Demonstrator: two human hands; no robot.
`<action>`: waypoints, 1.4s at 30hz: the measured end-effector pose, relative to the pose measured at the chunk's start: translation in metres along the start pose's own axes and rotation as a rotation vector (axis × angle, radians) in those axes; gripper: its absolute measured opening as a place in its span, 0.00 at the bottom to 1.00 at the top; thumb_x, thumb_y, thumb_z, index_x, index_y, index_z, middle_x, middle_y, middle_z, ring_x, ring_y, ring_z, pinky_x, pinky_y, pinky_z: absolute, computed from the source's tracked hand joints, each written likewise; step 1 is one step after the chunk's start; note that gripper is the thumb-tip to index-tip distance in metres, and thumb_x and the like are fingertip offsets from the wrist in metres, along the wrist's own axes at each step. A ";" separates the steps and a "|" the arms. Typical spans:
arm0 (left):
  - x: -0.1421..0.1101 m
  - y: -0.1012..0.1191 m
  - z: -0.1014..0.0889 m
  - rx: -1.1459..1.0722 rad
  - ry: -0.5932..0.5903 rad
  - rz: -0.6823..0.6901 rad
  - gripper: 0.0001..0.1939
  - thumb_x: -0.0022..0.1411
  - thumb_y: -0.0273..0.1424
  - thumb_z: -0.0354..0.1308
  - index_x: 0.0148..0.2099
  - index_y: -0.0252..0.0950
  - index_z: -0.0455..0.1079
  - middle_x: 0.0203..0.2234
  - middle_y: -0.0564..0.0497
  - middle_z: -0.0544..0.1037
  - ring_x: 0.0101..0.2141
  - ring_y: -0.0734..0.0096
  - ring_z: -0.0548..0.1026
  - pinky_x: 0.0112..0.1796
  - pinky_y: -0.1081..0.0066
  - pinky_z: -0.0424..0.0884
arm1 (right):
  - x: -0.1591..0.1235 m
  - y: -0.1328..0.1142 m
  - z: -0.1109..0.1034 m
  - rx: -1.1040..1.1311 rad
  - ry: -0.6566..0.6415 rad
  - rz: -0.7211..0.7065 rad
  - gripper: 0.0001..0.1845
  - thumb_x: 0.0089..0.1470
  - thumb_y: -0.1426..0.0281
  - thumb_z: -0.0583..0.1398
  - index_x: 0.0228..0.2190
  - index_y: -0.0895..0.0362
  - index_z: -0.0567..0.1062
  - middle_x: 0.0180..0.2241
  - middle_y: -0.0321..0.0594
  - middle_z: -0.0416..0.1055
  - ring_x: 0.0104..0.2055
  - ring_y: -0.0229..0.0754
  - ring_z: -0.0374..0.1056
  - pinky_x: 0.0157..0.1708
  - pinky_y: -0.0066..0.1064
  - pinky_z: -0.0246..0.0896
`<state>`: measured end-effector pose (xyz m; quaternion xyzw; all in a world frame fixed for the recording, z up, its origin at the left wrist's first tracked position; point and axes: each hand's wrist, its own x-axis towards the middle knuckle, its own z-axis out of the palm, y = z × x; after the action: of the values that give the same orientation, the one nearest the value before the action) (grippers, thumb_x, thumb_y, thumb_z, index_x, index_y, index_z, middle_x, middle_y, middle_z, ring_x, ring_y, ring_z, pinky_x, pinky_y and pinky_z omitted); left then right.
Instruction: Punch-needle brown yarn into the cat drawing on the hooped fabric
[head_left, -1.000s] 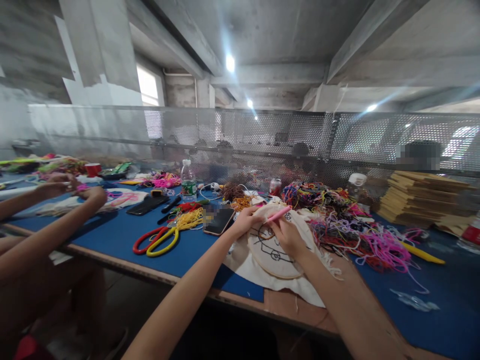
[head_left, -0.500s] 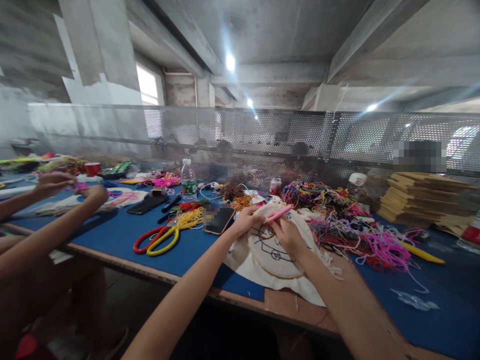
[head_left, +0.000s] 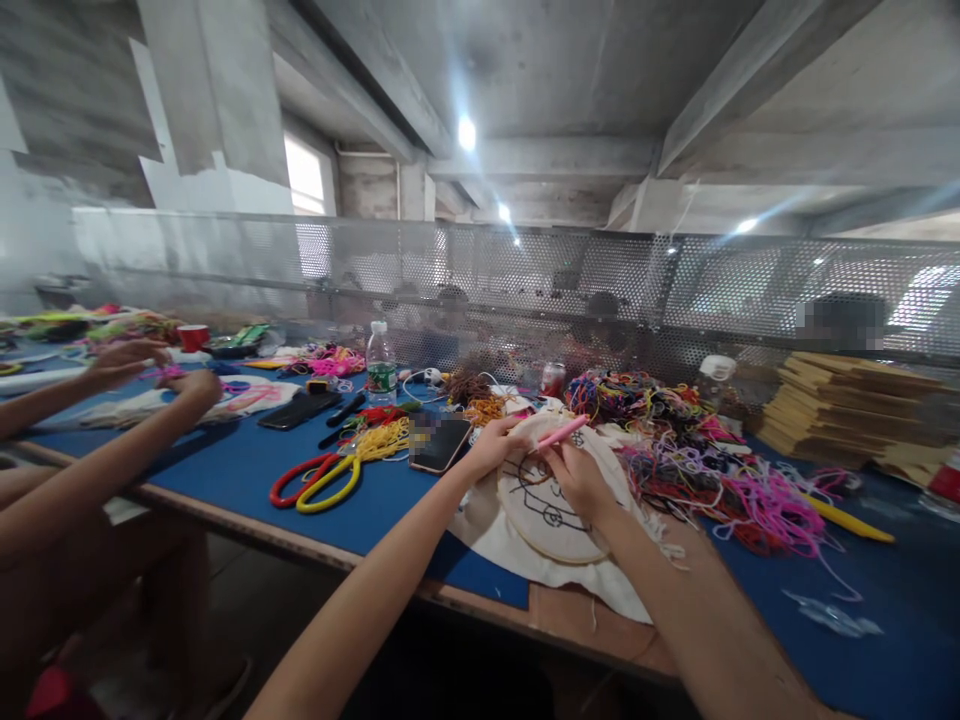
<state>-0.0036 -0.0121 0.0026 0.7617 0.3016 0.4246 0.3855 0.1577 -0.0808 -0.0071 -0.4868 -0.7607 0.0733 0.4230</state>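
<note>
Right hand [head_left: 583, 482] pinches that slim pink plastic-looking tool [head_left: 564, 431], can't tell on left hand [head_left: 493, 448], and the nearby multicoloured yarn tangle [head_left: 634, 397] could snag it.

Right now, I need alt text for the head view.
A person's right hand holds a pink tool over white cloth in a round hoop, the left hand at its far left side. Scissors lie on the blue table to the left; colourful tangled yarn lies to the right.
</note>
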 end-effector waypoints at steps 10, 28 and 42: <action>0.000 -0.001 -0.001 0.009 -0.012 0.045 0.16 0.47 0.28 0.55 0.39 0.28 0.74 0.33 0.49 0.76 0.36 0.65 0.70 0.43 0.68 0.64 | -0.001 0.000 0.001 -0.043 -0.010 -0.043 0.15 0.58 0.63 0.49 0.40 0.57 0.70 0.36 0.44 0.74 0.39 0.46 0.70 0.37 0.33 0.62; 0.002 -0.007 0.000 -0.009 -0.007 0.078 0.17 0.48 0.28 0.56 0.42 0.29 0.74 0.37 0.47 0.77 0.39 0.62 0.71 0.45 0.67 0.64 | -0.001 -0.002 0.006 -0.005 0.022 -0.077 0.14 0.57 0.64 0.52 0.38 0.57 0.72 0.38 0.44 0.74 0.42 0.45 0.69 0.42 0.34 0.61; 0.005 -0.013 -0.002 0.016 -0.030 0.062 0.15 0.48 0.30 0.55 0.37 0.27 0.74 0.31 0.49 0.75 0.33 0.66 0.70 0.39 0.70 0.64 | -0.001 0.001 0.005 -0.069 -0.024 0.042 0.18 0.59 0.61 0.45 0.41 0.58 0.67 0.34 0.46 0.75 0.37 0.47 0.71 0.34 0.32 0.61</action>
<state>-0.0045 -0.0011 -0.0054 0.7800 0.2754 0.4223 0.3708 0.1554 -0.0795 -0.0116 -0.5160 -0.7575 0.0619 0.3950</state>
